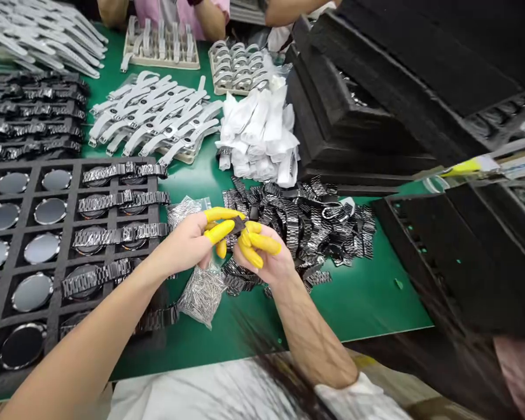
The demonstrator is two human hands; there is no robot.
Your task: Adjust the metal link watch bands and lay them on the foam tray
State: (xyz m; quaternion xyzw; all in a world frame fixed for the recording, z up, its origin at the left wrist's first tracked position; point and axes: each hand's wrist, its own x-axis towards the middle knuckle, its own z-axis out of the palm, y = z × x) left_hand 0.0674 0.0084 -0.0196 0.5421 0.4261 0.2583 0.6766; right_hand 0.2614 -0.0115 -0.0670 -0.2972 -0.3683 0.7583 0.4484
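My left hand [201,236], with yellow finger cots on its fingertips, pinches a small dark piece [237,225] that looks like the end of a black watch band. Close against it is my right hand [266,255], also in yellow cots, its fingers curled and pinched at the piece's edge; whatever is between them is too small to make out. A heap of black metal watch bands [293,221] lies just behind and right of my hands. Below my left hand rests a clear bag of small metal pins [203,291], partly covered by the hand.
At left, a black foam tray [32,227] holds round watch faces, some with black bands attached. White watch straps [157,114] and white-wrapped bundles [260,131] lie farther back. Black foam trays [332,134] are stacked at right. Other people's arms [212,17] show across the green table [367,303].
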